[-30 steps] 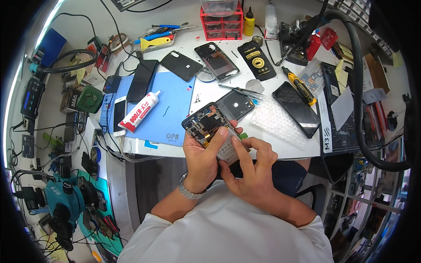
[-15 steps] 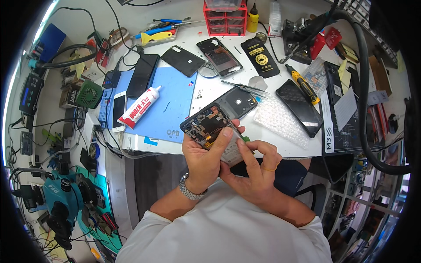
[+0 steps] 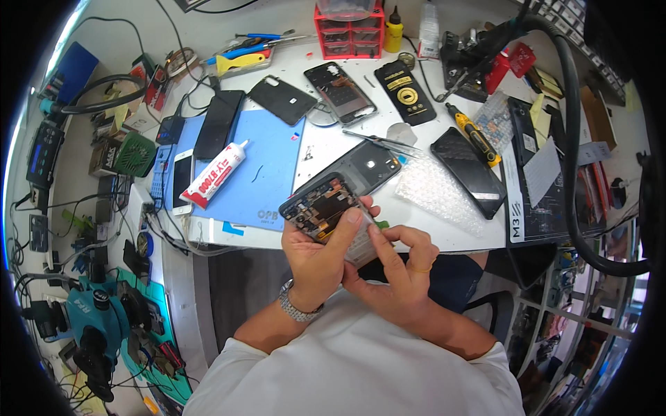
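Observation:
An opened smartphone (image 3: 323,209) is held tilted over the desk's front edge, its circuit board and a pale battery (image 3: 361,243) bared. Wrapped round its left side, my left hand (image 3: 313,258) presses its thumb across the middle. My right hand (image 3: 397,269) grips the lower end, index finger on the battery area and thumb at the bottom edge. A bit of green (image 3: 381,224) shows behind the phone near the right fingers. Just beyond lies a dark phone back (image 3: 369,165) with tweezers (image 3: 381,141) above it.
A blue mat (image 3: 270,187) carries a glue tube (image 3: 216,173) and phones at the left. Bubble wrap (image 3: 437,194), a black phone (image 3: 468,172) and a yellow tool (image 3: 474,133) lie right. Red drawers (image 3: 349,35) stand behind; a thick black hose (image 3: 570,139) arcs down the right.
Both hands and the opened phone keep the same grip. The whole view has shifted a little, so things sit slightly more to the left.

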Tool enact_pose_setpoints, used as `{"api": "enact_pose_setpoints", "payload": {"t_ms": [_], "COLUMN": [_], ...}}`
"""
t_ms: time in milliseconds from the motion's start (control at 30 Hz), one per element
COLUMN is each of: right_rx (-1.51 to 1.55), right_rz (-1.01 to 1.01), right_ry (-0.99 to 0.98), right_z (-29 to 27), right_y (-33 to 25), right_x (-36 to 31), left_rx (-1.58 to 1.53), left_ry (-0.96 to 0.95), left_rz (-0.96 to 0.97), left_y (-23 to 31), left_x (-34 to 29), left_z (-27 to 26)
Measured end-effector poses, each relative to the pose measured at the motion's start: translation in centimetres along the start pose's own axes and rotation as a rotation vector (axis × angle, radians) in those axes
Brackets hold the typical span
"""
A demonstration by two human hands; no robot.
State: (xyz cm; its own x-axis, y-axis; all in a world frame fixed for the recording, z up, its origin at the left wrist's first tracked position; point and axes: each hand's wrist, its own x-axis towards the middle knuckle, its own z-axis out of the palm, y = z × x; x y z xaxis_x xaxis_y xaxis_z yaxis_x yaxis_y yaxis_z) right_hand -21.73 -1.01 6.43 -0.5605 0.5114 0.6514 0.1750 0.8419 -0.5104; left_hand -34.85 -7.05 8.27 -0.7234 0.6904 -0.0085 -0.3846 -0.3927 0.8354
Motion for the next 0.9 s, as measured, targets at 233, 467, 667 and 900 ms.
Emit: {"api": "enact_pose_setpoints", "payload": {"t_ms": [233, 467, 667, 900], "right_rx": [0.068, 0.164, 0.189, 0.214], "right_rz": [0.026, 0.027, 0.047, 0.055], "right_ry": [0.006, 0.037, 0.032, 0.048], "right_z": [0.3, 0.3, 0.3, 0.3], "right_y": [0.1, 0.4, 0.6, 0.6], "right_x": [0.0, -0.5, -1.4, -1.8], "left_rx": [0.039, 0.14, 0.212, 0.173], "left_ry": [0.06, 0.075, 0.078, 0.061], "left_rz": [0.028, 0.129, 0.157, 0.151], "left_y": [-0.3, -0.8, -1.0, -1.0], "left_x": [-0.5, -0.8, -1.3, -1.5], "left_z": [-0.1, -0.4, -0.7, -0.6]}}
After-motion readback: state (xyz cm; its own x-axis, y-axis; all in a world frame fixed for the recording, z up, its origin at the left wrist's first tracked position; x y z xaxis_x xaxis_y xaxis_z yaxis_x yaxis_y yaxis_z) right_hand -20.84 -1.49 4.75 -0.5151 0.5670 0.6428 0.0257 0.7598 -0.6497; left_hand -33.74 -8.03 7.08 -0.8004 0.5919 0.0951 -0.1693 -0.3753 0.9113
